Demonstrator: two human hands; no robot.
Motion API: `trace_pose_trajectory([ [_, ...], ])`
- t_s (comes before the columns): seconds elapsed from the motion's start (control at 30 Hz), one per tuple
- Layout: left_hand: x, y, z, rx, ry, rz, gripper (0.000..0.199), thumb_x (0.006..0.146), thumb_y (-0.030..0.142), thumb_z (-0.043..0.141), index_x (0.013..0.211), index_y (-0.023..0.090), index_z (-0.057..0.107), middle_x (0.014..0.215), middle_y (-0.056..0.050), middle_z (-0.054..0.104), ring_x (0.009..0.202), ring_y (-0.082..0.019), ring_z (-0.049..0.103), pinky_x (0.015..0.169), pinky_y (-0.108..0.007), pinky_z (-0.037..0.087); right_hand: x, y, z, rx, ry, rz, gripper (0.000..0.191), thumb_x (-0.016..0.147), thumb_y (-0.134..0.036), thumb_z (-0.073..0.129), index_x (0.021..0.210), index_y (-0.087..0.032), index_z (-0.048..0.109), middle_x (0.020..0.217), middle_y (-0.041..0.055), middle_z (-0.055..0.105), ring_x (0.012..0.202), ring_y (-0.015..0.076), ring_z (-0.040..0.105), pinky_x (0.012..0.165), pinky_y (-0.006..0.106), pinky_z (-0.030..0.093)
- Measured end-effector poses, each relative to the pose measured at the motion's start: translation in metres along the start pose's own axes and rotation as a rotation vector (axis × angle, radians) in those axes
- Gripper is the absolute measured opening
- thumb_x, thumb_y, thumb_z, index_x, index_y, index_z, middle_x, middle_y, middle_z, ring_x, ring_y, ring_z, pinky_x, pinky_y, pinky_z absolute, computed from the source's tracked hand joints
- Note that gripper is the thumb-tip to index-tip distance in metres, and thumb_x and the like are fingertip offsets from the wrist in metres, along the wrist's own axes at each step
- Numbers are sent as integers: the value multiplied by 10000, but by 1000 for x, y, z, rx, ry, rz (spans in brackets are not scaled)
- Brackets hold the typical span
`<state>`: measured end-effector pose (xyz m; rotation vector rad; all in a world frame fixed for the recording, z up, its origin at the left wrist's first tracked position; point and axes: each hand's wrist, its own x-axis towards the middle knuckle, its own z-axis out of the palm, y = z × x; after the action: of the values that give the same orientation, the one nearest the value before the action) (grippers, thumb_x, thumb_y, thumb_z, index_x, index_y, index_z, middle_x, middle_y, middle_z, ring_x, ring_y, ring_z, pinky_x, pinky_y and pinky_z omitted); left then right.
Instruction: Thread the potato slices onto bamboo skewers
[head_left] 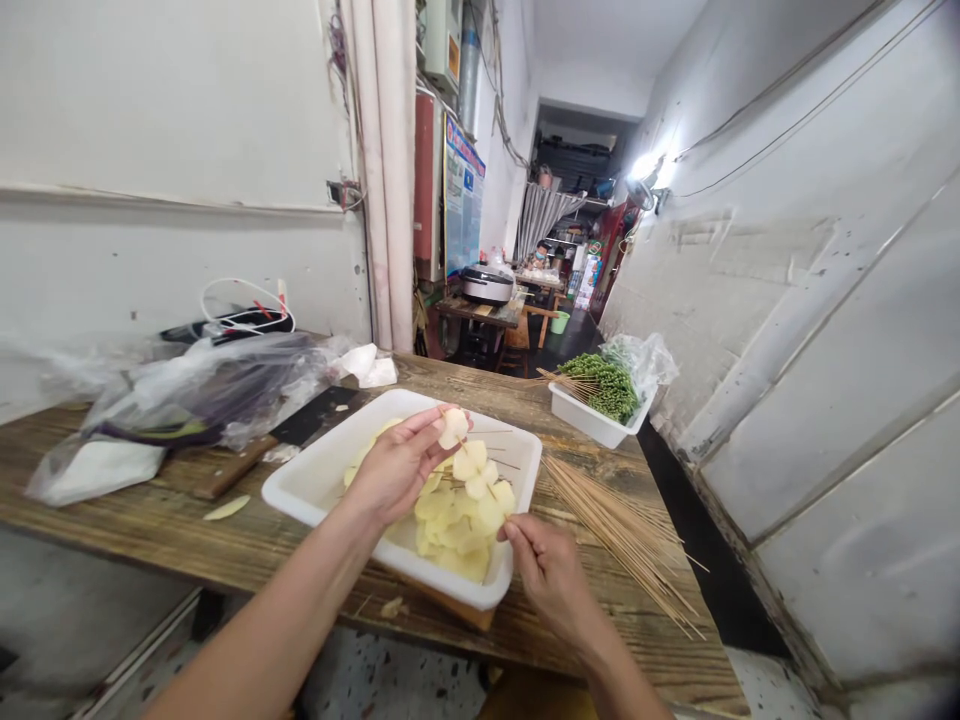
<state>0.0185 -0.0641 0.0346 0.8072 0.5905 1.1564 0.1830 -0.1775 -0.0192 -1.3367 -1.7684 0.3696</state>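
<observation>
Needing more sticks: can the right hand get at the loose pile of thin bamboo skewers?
Likely yes: the right hand sits right beside the skewers, with only wooden tabletop between them and nothing blocking.

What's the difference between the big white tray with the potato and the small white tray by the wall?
The large white tray is much bigger than the small white tray. The large one holds potato slices; the small one holds green peppercorn sprigs and bamboo skewers. The large tray is nearer the viewer. Both are white, rectangular and on the wooden table.
</observation>
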Motion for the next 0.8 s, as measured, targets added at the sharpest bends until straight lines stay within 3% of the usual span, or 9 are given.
trace_pose_trajectory([
  [0.17,2,-5,2,66,-2,-81,255,716,114,626,967,87,654,895,-129,700,803,-183,654,689,-264,523,0,0,4,15,26,29,319,927,-269,362,736,-159,591,594,2,538,517,110,468,503,204,328],
  [0.3,3,-7,-1,64,39,-83,249,760,190,563,991,133,635,1017,-132,669,888,-210,631,714,-338,521,1,5,2,5,66,46,308,922,-285,374,764,-157,605,600,1,542,530,113,478,523,206,344],
  [0.37,2,-9,-7,254,31,-81,239,750,237,573,963,160,648,1018,-108,669,893,-212,624,736,-341,506,-1,9,-2,22,121,89,295,918,-299,388,778,-154,602,571,-13,499,517,110,459,520,206,342],
  [0.43,1,-11,-14,633,-101,-84,201,701,251,623,876,174,684,915,-75,692,844,-211,628,748,-312,481,-5,13,-8,66,176,150,288,919,-316,394,793,-155,596,540,-32,431,493,104,416,500,205,328],
  [0.5,2,-16,-19,1035,-372,-80,165,670,259,643,805,195,713,832,-49,702,811,-221,627,745,-292,453,-9,16,-12,116,204,198,286,921,-333,394,808,-159,591,533,-42,382,484,99,381,481,203,313],
  [0.6,5,-27,-20,1426,-671,-38,229,662,239,632,872,236,721,910,-51,700,873,-249,615,763,-299,418,-13,17,-15,157,206,231,282,920,-344,402,819,-159,590,537,-43,366,487,95,365,465,200,296],
  [0.7,10,-42,-17,1675,-804,-74,359,593,226,678,951,236,699,959,-86,674,877,-280,602,734,-317,407,-15,18,-15,181,201,240,285,921,-341,404,816,-155,592,536,-43,355,485,91,357,454,199,286],
  [0.8,12,-52,-16,1765,-866,-101,515,509,230,733,1019,241,657,965,-90,646,866,-288,588,703,-314,400,-16,20,-16,196,194,252,276,922,-332,404,815,-156,589,532,-48,333,479,87,341,448,200,275],
])
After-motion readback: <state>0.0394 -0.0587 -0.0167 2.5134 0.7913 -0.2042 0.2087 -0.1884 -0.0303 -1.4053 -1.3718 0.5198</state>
